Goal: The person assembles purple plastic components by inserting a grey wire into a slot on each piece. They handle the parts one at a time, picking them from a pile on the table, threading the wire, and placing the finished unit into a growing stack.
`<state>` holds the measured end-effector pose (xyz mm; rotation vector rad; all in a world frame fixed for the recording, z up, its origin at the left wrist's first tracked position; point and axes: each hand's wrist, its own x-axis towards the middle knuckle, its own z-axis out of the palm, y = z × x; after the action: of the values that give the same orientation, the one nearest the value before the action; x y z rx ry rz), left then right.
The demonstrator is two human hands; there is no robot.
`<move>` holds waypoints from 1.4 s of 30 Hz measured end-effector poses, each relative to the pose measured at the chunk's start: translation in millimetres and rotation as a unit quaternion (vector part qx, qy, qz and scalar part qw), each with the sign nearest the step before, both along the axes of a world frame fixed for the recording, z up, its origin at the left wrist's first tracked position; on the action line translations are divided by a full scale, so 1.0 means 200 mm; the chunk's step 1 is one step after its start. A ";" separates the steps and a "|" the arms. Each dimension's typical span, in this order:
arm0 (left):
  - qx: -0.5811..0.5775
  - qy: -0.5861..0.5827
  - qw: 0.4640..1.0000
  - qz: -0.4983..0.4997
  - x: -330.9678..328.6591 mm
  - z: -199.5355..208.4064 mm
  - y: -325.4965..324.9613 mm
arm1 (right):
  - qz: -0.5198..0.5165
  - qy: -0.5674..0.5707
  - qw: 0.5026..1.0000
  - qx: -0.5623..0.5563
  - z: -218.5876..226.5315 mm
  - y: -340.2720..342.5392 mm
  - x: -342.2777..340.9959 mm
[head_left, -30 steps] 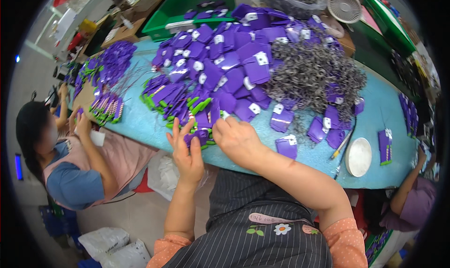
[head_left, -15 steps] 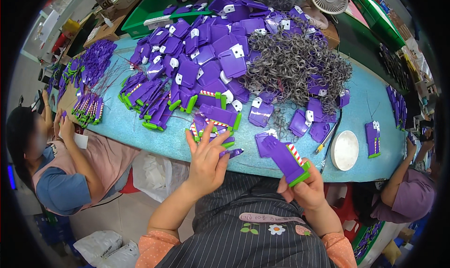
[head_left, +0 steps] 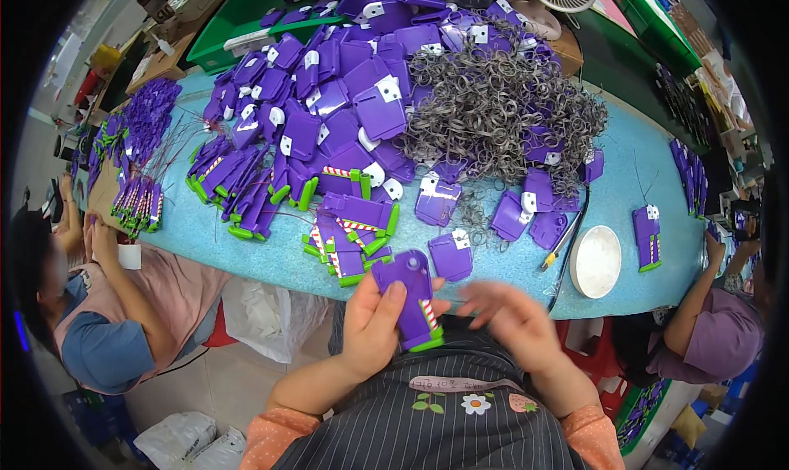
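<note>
My left hand (head_left: 371,329) is closed around a purple plastic wing piece (head_left: 413,293), thumb on its face. The piece has a red-and-white striped strip and a green end turned toward me. To its right, my right hand (head_left: 519,326) is apart from the piece, its fingers stretched out and somewhat blurred, with nothing visible in them. Just beyond the left hand lies a small stack of similar green-ended wing pieces (head_left: 355,211). A purple plate with a white corner (head_left: 450,255) rests on the blue table (head_left: 509,283) ahead of my hands.
A large heap of purple plates (head_left: 329,96) and a tangle of grey rings (head_left: 501,112) cover the table's far side. At right are a white bowl (head_left: 596,262), a cable (head_left: 549,261) and another wing piece (head_left: 647,236). Co-workers sit at left and right.
The wing piece has passed from my right hand to my left, which has drawn back from the stack. My right hand has let go and moved slightly left. The view has shifted a little.
</note>
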<state>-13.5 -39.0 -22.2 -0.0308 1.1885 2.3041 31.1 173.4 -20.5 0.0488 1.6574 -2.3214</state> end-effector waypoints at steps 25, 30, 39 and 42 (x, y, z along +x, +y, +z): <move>-0.206 0.206 0.954 -0.064 0.14 0.01 0.06 | -0.134 0.329 0.777 0.521 0.13 -0.13 -0.03; -0.297 0.358 0.883 -0.065 0.11 0.02 0.07 | -0.132 0.312 0.810 0.480 0.12 -0.11 -0.04; -0.330 0.446 0.825 -0.110 0.09 0.03 0.07 | -0.132 0.248 0.891 0.357 0.07 -0.11 -0.04; -0.342 0.514 0.777 -0.127 0.08 0.01 0.07 | -0.044 0.233 0.918 0.316 0.09 -0.08 -0.09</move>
<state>3.4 -25.7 -20.7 1.1724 2.3087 1.4446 13.1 157.7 -1.7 -0.3281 2.6344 -1.8353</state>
